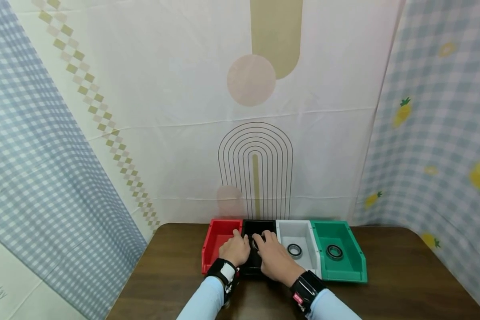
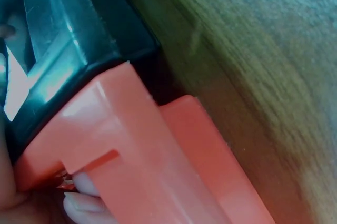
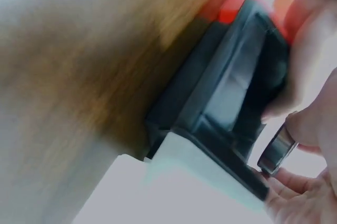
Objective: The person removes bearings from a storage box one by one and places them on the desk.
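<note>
Right grip [image 1: 279, 260] pinching dark metal ring [image 3: 277, 151] at black open-topped plastic bin [image 3: 211, 98]; left grip [image 1: 235, 250] left of ring, hold unclear.

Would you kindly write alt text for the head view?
A person's left hand is at the edge between a red bin and a black bin, while the right hand holds a ring at the black bin. A white bin and a green bin, each containing another ring, stand alongside on a brown table.
</note>
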A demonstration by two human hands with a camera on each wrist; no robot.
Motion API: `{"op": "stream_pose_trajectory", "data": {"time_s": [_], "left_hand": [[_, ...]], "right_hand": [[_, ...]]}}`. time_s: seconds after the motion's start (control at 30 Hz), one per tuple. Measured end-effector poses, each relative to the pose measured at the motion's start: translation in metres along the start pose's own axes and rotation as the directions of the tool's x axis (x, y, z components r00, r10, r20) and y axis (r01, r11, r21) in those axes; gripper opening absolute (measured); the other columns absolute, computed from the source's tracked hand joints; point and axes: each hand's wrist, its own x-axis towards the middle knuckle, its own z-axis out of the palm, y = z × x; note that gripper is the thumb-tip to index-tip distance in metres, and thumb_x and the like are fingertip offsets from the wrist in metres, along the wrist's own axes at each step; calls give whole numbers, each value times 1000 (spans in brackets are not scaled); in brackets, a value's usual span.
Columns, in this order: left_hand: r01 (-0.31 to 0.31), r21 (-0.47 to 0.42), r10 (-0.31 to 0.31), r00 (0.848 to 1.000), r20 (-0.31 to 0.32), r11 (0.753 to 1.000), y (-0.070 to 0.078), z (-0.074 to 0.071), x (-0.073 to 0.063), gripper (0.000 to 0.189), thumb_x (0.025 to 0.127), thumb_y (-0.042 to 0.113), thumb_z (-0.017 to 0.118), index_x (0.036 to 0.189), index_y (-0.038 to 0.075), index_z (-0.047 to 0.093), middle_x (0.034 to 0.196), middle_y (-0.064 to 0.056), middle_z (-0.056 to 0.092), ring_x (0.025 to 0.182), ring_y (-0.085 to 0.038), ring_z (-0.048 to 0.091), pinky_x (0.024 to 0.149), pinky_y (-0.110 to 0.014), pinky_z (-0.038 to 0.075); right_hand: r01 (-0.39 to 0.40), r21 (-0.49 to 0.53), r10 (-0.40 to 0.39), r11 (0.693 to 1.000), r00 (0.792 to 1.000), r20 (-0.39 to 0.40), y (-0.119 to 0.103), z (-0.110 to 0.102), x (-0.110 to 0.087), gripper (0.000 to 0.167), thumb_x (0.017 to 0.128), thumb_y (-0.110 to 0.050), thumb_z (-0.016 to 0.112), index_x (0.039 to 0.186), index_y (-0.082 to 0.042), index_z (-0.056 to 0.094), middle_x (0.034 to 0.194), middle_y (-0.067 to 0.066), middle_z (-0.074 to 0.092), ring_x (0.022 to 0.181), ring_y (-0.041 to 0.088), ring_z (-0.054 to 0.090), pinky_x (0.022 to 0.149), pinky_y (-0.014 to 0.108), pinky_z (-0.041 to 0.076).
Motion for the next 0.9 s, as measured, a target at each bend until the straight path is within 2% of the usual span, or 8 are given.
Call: {"op": "stream_pose_trajectory", "data": {"time_s": [0.13,0.27,0.4,0.63,0.9], "left_hand": [[-10,7,10,1000,-4,1000,0,0,0,65,112,41,44,155,-7,45,109,-24,78,96,-40,74,86,-59,58],[-12,14,12,1000,1,1000,-1,1,1,65,113,42,43,156,-7,44,109,-24,77,97,-40,74,87,-58,58],[-11,9,11,1000,-5,1000,-3,2,1,64,112,41,45,155,-7,45,108,-24,77,95,-40,74,85,-58,58],[-2,1,2,1000,-20,1000,-5,5,2,63,112,41,46,153,-5,47,115,-24,77,97,-40,74,88,-59,57],[-22,-8,22,1000,-8,1000,-4,3,1,63,112,40,46,154,-7,46,108,-24,77,95,-40,74,86,-58,58]], "right_hand": [[31,-8,-31,999,999,12,-6,-11,-15,57,94,-3,66,150,-6,54,139,20,58,121,30,57,83,40,60],[59,-10,-58,998,997,41,-12,-18,-29,61,89,0,68,149,-7,55,135,18,59,116,27,57,85,40,58],[61,30,-63,998,996,69,-16,-21,-38,55,95,-4,67,149,-8,54,133,16,58,113,24,56,86,39,56],[14,100,-26,995,992,121,-15,-18,-43,52,101,-10,66,151,-10,53,137,17,57,121,27,57,88,38,59],[-14,129,-2,992,993,119,-12,-14,-49,51,102,-12,66,151,-13,54,140,16,57,125,28,58,92,42,60]]}}
